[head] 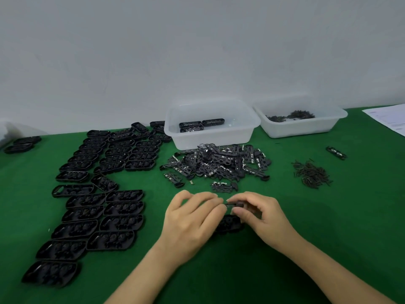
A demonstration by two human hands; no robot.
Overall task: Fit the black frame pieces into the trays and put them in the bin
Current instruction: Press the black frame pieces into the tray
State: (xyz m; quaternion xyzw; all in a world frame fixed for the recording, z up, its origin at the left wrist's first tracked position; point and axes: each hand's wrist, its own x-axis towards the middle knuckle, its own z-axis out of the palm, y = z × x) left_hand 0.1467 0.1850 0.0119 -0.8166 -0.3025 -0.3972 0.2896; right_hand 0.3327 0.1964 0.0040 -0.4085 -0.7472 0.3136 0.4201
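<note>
Fitting a frame piece into a tray at lower centre

The right hand (260, 212) pinches a black frame piece (234, 204) over a tray (229, 223); the left hand (192, 216) curls beside it, grip unclear. Misalignment could jam it. The bin (210, 137) sits beyond the frame pile (217, 164); open desk (328, 216) lies right.

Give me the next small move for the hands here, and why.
Probably lower the black frame piece into the tray lying just under the hands and press it in. Both the left hand and right hand pinch the piece above that tray, so it looks not yet seated. The clear bin already holds a few finished trays, so it likely goes there afterwards.
</note>
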